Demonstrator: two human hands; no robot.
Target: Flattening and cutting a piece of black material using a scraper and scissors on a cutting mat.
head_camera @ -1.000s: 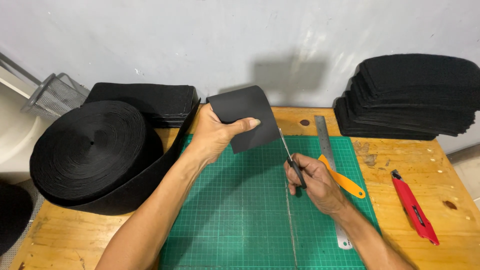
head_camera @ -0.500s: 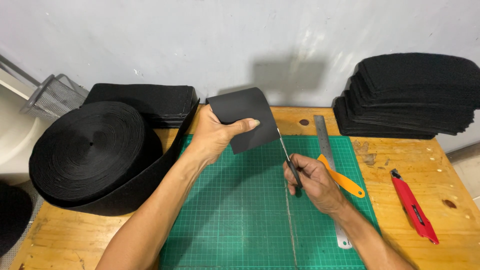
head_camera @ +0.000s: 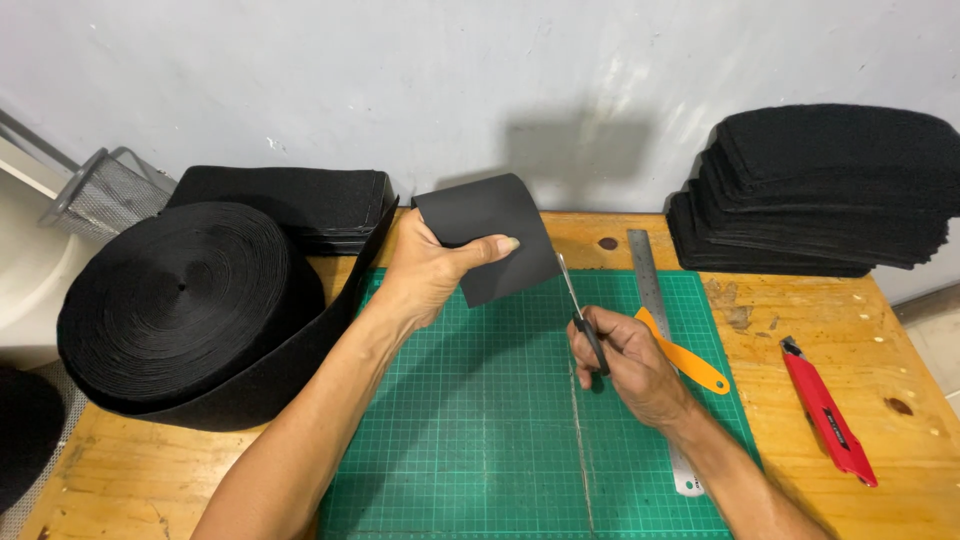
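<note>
- Head view: left hand [head_camera: 430, 275] closed on black elastic piece [head_camera: 492, 238], thumb across its front, held above the far edge of green cutting mat [head_camera: 480, 420].
- Right hand [head_camera: 628, 365] closed around scissors [head_camera: 580, 310], blades pointing up towards the piece's right edge, tips just beside it.
- Handling, as judged: light, soft and floppy, curling at the top; likely grippy rather than slippery; best pinched near a lower edge, clear of the blades.
- Count: one piece in hand; one large black roll [head_camera: 185, 300] at left, its tail running towards the left hand.
- Two black stacks against the wall: left stack [head_camera: 290, 205], right stack [head_camera: 830, 190].
- Also one metal ruler [head_camera: 655, 330], one orange tool [head_camera: 690, 360], one red utility knife [head_camera: 828, 410], all on wooden table [head_camera: 900, 330].
</note>
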